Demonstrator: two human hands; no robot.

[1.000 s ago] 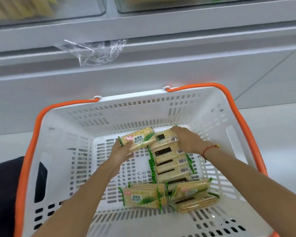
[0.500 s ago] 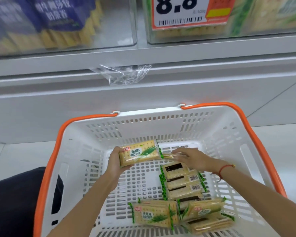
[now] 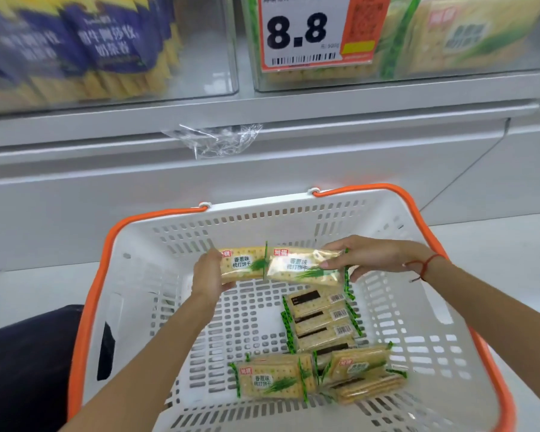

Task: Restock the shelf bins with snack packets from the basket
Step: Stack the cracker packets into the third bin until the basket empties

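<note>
Two cracker packets are held in the air above the middle of a white basket (image 3: 138,275) with orange handles. The left packet (image 3: 243,265) and the right packet (image 3: 306,266) lie end to end, their inner ends meeting. Their long axes run from 9 o'clock to 3 o'clock, labels facing up.

The left hand (image 3: 208,275) grips the outer end of the left packet, thumb below and fingers curled round the end. The right hand (image 3: 371,255) grips the outer end of the right packet, fingers (image 3: 334,246) arched over the top and thumb underneath.

The matching shelf bin (image 3: 449,42), holding the same green and yellow packets behind a price tag (image 3: 306,32) reading 8.8, stands at 12 o'clock from the hands, well above them and slightly to the right. The right hand looks the nearer to it. My judgement is that both packets must rise toward 12 o'clock to reach it.

At 6 o'clock from the hands, more packets (image 3: 321,325) rest on the basket floor. At 11 o'clock, a second clear bin (image 3: 206,42) holds blurred blue packets. A scrap of clear plastic (image 3: 219,138) hangs from the shelf edge.
</note>
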